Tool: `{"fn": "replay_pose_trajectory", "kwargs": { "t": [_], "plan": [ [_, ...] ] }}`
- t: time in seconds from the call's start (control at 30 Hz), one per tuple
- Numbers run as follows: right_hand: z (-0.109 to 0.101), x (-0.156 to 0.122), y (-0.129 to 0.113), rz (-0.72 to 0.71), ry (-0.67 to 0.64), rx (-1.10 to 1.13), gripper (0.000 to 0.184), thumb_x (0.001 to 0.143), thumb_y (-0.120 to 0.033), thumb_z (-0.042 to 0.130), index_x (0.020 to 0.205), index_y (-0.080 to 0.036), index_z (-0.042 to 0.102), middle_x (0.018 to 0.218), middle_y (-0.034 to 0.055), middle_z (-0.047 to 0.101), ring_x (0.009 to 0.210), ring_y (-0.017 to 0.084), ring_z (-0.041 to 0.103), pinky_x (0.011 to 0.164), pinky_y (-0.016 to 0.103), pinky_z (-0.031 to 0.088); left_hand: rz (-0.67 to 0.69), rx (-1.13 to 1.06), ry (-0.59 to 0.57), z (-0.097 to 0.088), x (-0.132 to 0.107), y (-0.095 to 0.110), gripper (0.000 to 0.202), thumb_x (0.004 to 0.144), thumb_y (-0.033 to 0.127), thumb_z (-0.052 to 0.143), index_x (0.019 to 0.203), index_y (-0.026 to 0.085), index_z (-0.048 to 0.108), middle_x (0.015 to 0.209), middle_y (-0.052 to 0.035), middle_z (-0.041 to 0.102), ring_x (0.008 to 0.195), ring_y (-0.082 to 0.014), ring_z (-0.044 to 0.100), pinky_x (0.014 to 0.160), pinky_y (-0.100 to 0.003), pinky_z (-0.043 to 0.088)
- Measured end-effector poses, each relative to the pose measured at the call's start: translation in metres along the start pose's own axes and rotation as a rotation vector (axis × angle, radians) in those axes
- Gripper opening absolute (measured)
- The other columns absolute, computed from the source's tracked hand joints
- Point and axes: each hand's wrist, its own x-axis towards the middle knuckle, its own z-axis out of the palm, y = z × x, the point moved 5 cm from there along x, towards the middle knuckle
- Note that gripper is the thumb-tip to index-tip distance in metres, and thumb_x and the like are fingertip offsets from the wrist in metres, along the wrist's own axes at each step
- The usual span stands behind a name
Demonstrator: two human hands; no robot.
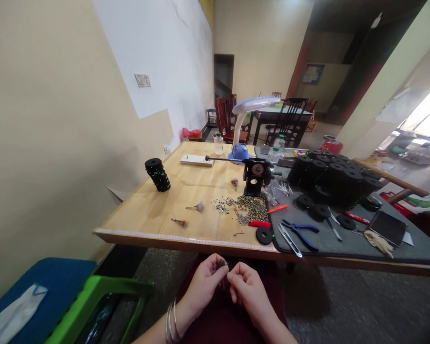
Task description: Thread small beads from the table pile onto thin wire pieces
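Silver bangles sit on the left hand (204,282), whose fingertips pinch a tiny dark piece (223,263); the right hand (246,286), fingers curled closed, meets it below the wooden table (154,210).

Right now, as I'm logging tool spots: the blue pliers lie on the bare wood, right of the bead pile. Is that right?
Not quite. The head view shows the blue pliers lying on the dark mat, not on bare wood. They are indeed right of the bead pile.
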Motion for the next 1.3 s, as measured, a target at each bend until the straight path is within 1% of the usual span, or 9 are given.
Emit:
{"fn": "replay_pose_trajectory", "kwargs": {
  "t": [0.3, 0.53, 0.63, 0.77, 0.93, 1.07, 1.2, 1.3],
  "plan": [
    [0.0, 0.002, 0.002, 0.004, -0.02, -0.006, 0.034, 0.071, -0.047, 0.062, 0.06, -0.02, 0.044, 0.034, -0.0087, 0.046, 0.032, 0.004, 0.025, 0.038, 0.019, 0.016, -0.002, 0.007, -0.014, 0.0, 0.0, -0.003, 0.023, 0.071, 0.033, 0.066, 0.072, 0.017, 0.05, 0.063, 0.006, 0.048, 0.053, -0.0085, 0.042, 0.052, -0.021, 0.035],
    [-0.001, 0.005, 0.006, -0.006, -0.015, 0.003, 0.035, 0.072, -0.047, 0.062, 0.06, -0.02, 0.044, 0.034, -0.009, 0.045, 0.032, 0.004, 0.026, 0.039, 0.02, 0.015, 0.022, 0.062, -0.041, 0.0, 0.001, -0.005, 0.017, 0.074, 0.029, 0.062, 0.074, 0.017, 0.049, 0.064, 0.0056, 0.048, 0.054, -0.009, 0.043, 0.052, -0.022, 0.036],
    [-0.004, 0.007, 0.006, -0.024, 0.001, 0.013, 0.035, 0.072, -0.047, 0.063, 0.061, -0.02, 0.044, 0.035, -0.0093, 0.044, 0.033, 0.004, 0.026, 0.039, 0.02, 0.016, 0.063, 0.145, -0.027, -0.002, -0.001, -0.002, 0.014, 0.076, 0.027, 0.06, 0.074, 0.017, 0.051, 0.066, 0.0042, 0.05, 0.058, -0.0105, 0.045, 0.056, -0.023, 0.039],
    [-0.007, 0.009, 0.007, -0.053, 0.023, -0.02, 0.036, 0.072, -0.048, 0.064, 0.063, -0.02, 0.044, 0.036, -0.0099, 0.043, 0.033, 0.005, 0.027, 0.039, 0.019, 0.018, 0.167, 0.293, 0.003, -0.004, -0.005, 0.003, 0.011, 0.078, 0.025, 0.058, 0.074, 0.017, 0.053, 0.07, 0.0015, 0.054, 0.067, -0.0138, 0.05, 0.065, -0.025, 0.042],
    [-0.011, 0.011, 0.009, -0.104, 0.039, -0.059, 0.031, 0.074, -0.046, 0.062, 0.071, -0.018, 0.05, 0.038, -0.0091, 0.047, 0.035, 0.006, 0.033, 0.04, 0.019, 0.023, 0.221, 0.391, 0.0, -0.003, -0.008, 0.002, 0.011, 0.082, 0.026, 0.056, 0.076, 0.017, 0.055, 0.07, 0.0004, 0.057, 0.066, -0.0142, 0.051, 0.063, -0.024, 0.042],
    [-0.01, 0.011, 0.007, -0.125, 0.018, -0.029, 0.031, 0.074, -0.046, 0.063, 0.079, -0.017, 0.053, 0.038, -0.0095, 0.047, 0.035, 0.007, 0.034, 0.04, 0.019, 0.024, 0.229, 0.404, -0.01, -0.001, -0.007, 0.003, 0.011, 0.082, 0.027, 0.056, 0.077, 0.017, 0.057, 0.069, 0.0002, 0.058, 0.065, -0.0139, 0.051, 0.062, -0.023, 0.041],
    [-0.01, 0.01, 0.004, -0.13, 0.043, 0.014, 0.033, 0.073, -0.048, 0.064, 0.072, -0.017, 0.051, 0.038, -0.0091, 0.046, 0.035, 0.006, 0.034, 0.04, 0.019, 0.023, 0.217, 0.389, -0.023, 0.001, -0.007, 0.005, 0.013, 0.081, 0.027, 0.056, 0.073, 0.017, 0.055, 0.067, 0.0005, 0.056, 0.063, -0.0132, 0.049, 0.06, -0.022, 0.041],
    [-0.013, 0.011, 0.004, -0.107, 0.058, 0.062, 0.034, 0.073, -0.049, 0.064, 0.069, -0.018, 0.049, 0.037, -0.0095, 0.045, 0.034, 0.005, 0.029, 0.039, 0.018, 0.019, 0.188, 0.364, -0.051, 0.004, -0.006, 0.006, 0.012, 0.08, 0.025, 0.056, 0.072, 0.017, 0.053, 0.066, 0.0012, 0.054, 0.062, -0.013, 0.048, 0.06, -0.023, 0.04]
  ]
}}
